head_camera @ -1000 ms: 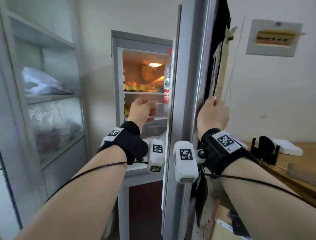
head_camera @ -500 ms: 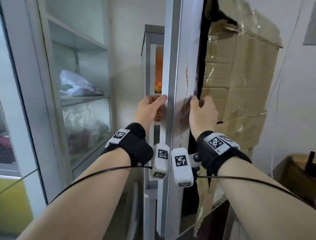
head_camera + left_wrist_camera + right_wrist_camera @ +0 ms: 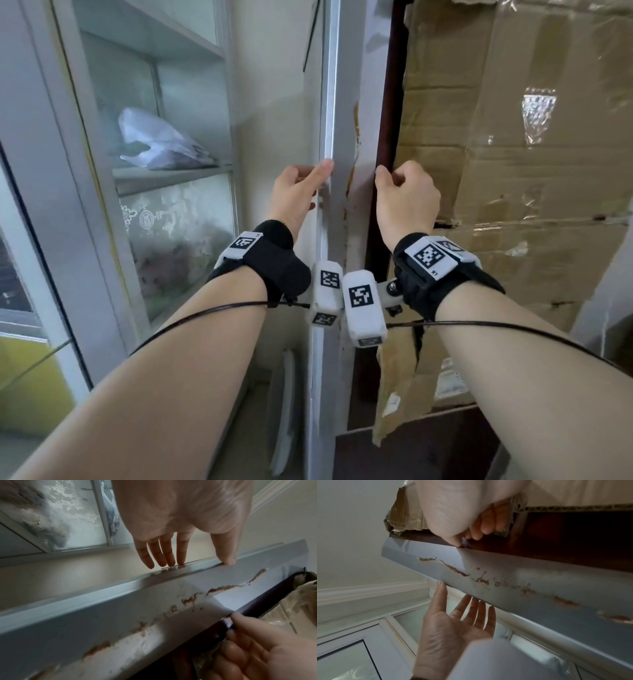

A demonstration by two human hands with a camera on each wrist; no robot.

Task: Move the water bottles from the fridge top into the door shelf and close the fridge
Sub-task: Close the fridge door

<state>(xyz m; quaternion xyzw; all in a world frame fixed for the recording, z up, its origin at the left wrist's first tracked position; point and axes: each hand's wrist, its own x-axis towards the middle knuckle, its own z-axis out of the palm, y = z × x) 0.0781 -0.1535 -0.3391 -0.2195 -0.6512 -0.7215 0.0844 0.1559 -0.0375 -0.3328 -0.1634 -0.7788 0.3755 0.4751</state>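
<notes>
The fridge door shows its grey, rust-streaked edge, with no gap to the inside in view. No water bottles are visible in any view. My left hand is at the door's left side, fingers straight and the thumb tip on the silver strip. My right hand is at the door's right corner with fingers curled against the dark red front and the thumb tip on the corner. It holds nothing.
Brown cardboard with tape covers the door's front. A glass-fronted cabinet stands close on the left with a white bag on its shelf. A white flat object leans near the floor beside the fridge.
The door has swung from open to shut against the fridge; the lit inside and the bottle in the door shelf are gone from view. Both hands followed the door's edge.
</notes>
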